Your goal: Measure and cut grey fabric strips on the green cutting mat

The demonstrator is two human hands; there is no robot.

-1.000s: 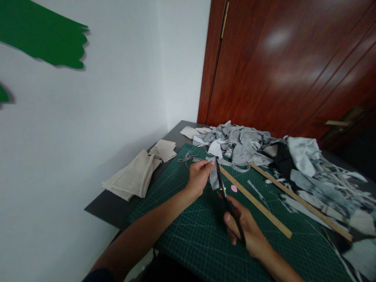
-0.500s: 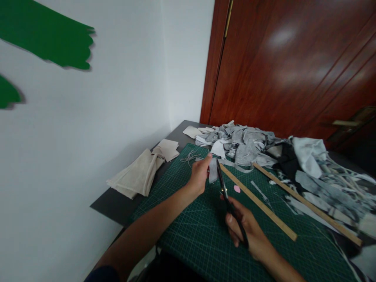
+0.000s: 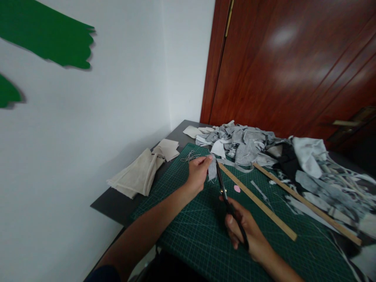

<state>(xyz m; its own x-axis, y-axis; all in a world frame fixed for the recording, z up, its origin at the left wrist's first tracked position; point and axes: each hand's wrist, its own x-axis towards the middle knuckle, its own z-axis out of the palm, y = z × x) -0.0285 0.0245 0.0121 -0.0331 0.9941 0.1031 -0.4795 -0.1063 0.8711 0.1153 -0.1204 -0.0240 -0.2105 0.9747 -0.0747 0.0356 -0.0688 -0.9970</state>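
Note:
My left hand pinches a small grey fabric scrap between thumb and fingers, its frayed lower edge hanging over the green cutting mat. In my right hand is a pair of black-handled scissors, blades pointing away from me. The blade tips are right beside the scrap's right edge; whether they touch it I cannot tell. A tangle of grey threads lies on the mat just behind my left hand. To the right of the scissors is a pink disc.
Two wooden rulers lie slantwise to the right, the farther one beside scraps. Grey and white fabric scraps are heaped along the back by the red-brown door. Folded beige cloth rests at the left near the white wall.
My left hand has turned slightly and drawn a little left and down, and the grey scrap has shifted with it. The scissors have hardly moved.

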